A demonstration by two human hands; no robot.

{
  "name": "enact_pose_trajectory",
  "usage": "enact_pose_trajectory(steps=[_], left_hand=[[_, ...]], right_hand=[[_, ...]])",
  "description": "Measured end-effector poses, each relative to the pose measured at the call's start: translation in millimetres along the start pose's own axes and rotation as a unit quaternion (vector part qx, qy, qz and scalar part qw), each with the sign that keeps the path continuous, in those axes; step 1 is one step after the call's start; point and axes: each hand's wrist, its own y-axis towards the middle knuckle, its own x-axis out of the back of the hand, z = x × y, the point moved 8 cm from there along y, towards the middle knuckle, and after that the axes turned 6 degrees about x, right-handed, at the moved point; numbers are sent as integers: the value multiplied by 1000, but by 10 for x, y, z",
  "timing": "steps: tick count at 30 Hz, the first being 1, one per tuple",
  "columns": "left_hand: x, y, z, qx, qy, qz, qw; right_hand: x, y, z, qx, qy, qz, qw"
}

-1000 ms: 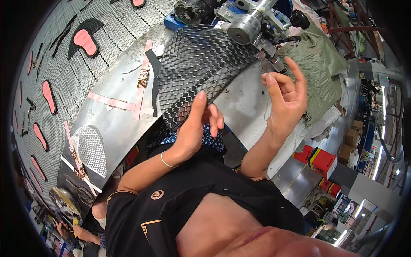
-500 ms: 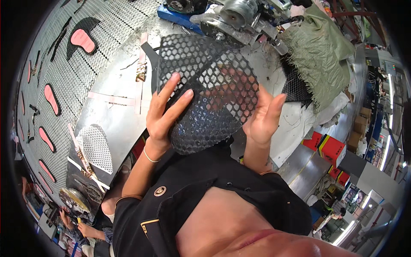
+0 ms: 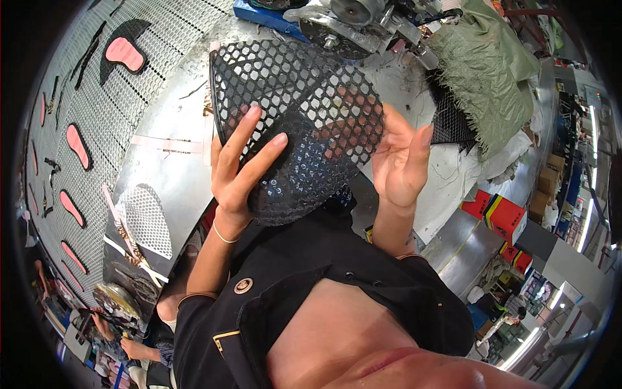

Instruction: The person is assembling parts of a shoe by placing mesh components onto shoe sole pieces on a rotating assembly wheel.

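A black mesh piece [image 3: 269, 74] with large hexagonal holes and a denser lower part is held up over the metal table in front of my body. My left hand [image 3: 234, 178] grips its left side, two fingers spread across the upper face; its thumb is out of sight. Through the holes at the right side, the fingers of my right hand [image 3: 403, 170] show stretched out behind the mesh. That hand's thumb stands away from the piece, so the hand is open and lies against the underside.
Pink strips with gold trim [image 3: 165, 144] and a white mesh piece [image 3: 144, 217] lie at left. Pink-topped sole shapes rest on a grey mesh conveyor [image 3: 172, 39]. A machine [image 3: 337, 32] stands ahead, with green woven cloth [image 3: 486, 71] to its right. Red boxes [image 3: 505, 217] sit at right.
The black mesh has shifted left and a little upward, now covering more of the upright pink strip. My left hand moved left with it. More of my right palm shows beside the edge.
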Motion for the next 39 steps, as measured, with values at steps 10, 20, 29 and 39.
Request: enact_pose_trajectory(steps=[10, 20, 29, 39], left_hand=[[113, 8, -69, -23, 13, -19, 999], [171, -75, -137, -106, 54, -13, 993], [136, -68, -159, -145, 35, 2, 989], [24, -85, -198, -180, 8, 110, 977]], right_hand=[[-86, 0, -65, -33, 20, 16, 999], [30, -56, -26, 12, -21, -6, 1000], [39, -27, -10, 26, -36, -24, 999], [-6, 151, 98, 4, -119, -50, 992]])
